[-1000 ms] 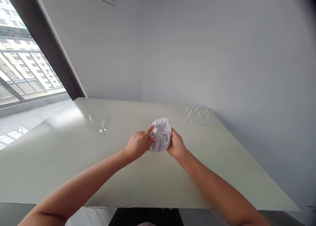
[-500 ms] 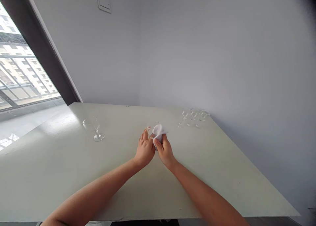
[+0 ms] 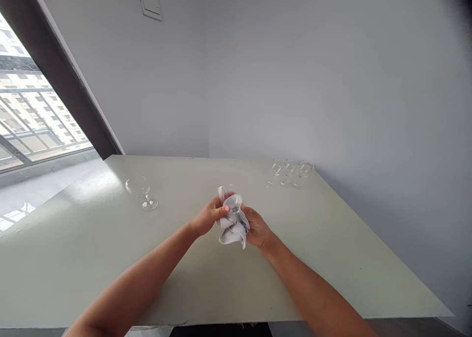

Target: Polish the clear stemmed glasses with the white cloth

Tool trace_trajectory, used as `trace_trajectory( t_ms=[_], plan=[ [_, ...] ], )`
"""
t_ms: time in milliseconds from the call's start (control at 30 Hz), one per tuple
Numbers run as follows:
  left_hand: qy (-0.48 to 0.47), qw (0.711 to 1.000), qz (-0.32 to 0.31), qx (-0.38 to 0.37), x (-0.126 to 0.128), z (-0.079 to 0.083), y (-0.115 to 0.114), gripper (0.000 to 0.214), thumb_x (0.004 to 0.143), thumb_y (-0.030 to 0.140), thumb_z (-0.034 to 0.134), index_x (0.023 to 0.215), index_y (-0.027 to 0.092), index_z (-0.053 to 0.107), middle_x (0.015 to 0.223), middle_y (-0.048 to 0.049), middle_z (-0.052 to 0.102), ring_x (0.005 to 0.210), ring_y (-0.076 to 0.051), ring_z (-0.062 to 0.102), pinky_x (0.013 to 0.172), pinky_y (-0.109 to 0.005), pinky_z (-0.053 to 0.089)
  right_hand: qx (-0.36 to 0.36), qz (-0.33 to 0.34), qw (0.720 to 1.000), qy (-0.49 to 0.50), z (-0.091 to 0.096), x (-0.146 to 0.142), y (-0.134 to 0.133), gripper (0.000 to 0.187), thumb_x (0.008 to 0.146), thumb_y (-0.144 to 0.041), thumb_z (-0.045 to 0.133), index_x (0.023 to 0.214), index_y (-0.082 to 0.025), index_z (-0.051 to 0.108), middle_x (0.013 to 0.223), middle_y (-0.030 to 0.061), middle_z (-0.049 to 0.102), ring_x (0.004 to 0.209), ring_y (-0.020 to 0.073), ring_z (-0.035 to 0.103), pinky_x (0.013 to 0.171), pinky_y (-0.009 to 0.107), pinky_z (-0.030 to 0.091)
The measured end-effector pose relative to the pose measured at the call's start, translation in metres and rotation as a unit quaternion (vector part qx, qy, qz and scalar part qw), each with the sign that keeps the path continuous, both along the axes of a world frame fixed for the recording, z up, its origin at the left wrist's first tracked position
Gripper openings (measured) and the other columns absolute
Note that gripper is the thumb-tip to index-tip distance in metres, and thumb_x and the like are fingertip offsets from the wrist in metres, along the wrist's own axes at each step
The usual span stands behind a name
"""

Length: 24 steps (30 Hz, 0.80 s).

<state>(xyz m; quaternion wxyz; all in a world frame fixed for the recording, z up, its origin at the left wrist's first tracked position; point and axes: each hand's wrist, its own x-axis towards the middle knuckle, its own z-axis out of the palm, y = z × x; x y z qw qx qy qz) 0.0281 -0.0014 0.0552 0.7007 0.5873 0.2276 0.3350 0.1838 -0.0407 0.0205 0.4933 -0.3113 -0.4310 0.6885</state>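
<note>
A clear stemmed glass [image 3: 222, 191] is tilted between my hands over the middle of the table, its rim pointing away from me. A white cloth [image 3: 233, 233] wraps its lower part and hangs down toward me. My left hand [image 3: 211, 215] is closed around the glass from the left, thumb on top near the cloth, other fingers mostly hidden behind. From the right, my right hand [image 3: 257, 225] grips the cloth, thumb up beside the bowl. The stem and foot are largely covered by the cloth and fingers.
Another stemmed glass [image 3: 149, 204] stands on the left of the pale table [image 3: 324, 258]. Several more glasses [image 3: 289, 172] stand grouped at the far right, near the wall [image 3: 332, 81]. A window [image 3: 33, 101] is at the left.
The held glass has turned, and the cloth has come down from its rim to wrap the lower part. My left hand has shifted from beneath to the glass's left side, thumb on top.
</note>
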Motion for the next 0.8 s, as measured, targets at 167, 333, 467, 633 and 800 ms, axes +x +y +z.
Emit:
trace_trajectory(
  t_ms=[167,333,467,633,800],
  plan=[
    [-0.014,1.0,0.025,-0.004,-0.001,0.0,-0.003,0.048,0.064,0.043,0.068,0.102,0.015,0.054,0.112,-0.0121,0.056,0.097,-0.024,0.054,0.079,-0.032,0.041,-0.051,0.088,0.994,0.044,-0.003,0.0,-0.003,0.037,0.067,-0.049,0.066,0.078,-0.015,0.058,0.067,0.0005,0.056,0.055,0.0109,0.05,0.052,0.023,0.038],
    [0.009,0.99,0.135,-0.036,0.003,-0.014,0.0,0.046,0.064,0.035,0.071,0.1,0.016,0.05,0.111,-0.0131,0.059,0.099,-0.023,0.056,0.081,-0.033,0.042,0.042,0.019,0.982,-0.181,-0.003,0.002,0.002,0.029,0.072,-0.038,0.063,0.091,-0.016,0.056,0.077,0.0019,0.059,0.068,0.0144,0.056,0.062,0.027,0.042],
    [0.02,0.976,0.211,-0.058,0.008,-0.028,0.0,0.049,0.063,0.034,0.072,0.101,0.017,0.047,0.106,-0.013,0.062,0.1,-0.024,0.056,0.086,-0.037,0.041,0.148,-0.144,0.854,-0.478,-0.005,-0.003,0.002,0.016,0.075,-0.024,0.055,0.089,-0.018,0.056,0.082,0.0066,0.06,0.08,0.0207,0.056,0.069,0.033,0.041],
    [-0.009,0.983,0.18,-0.037,0.007,-0.025,-0.002,0.046,0.064,0.034,0.071,0.1,0.017,0.047,0.11,-0.0127,0.06,0.103,-0.024,0.055,0.088,-0.037,0.038,0.148,-0.152,0.859,-0.466,0.0,-0.004,-0.001,0.014,0.075,-0.032,0.056,0.077,-0.018,0.056,0.073,0.0049,0.058,0.071,0.0195,0.054,0.063,0.031,0.039],
    [-0.067,0.997,0.033,-0.008,0.002,-0.016,-0.005,0.047,0.061,0.041,0.071,0.096,0.017,0.05,0.107,-0.0129,0.061,0.097,-0.025,0.056,0.08,-0.034,0.04,-0.028,0.053,0.996,-0.072,0.006,0.003,-0.005,0.031,0.066,-0.046,0.065,0.071,-0.017,0.057,0.058,-0.0015,0.051,0.053,0.0123,0.048,0.051,0.026,0.037]
  ],
)
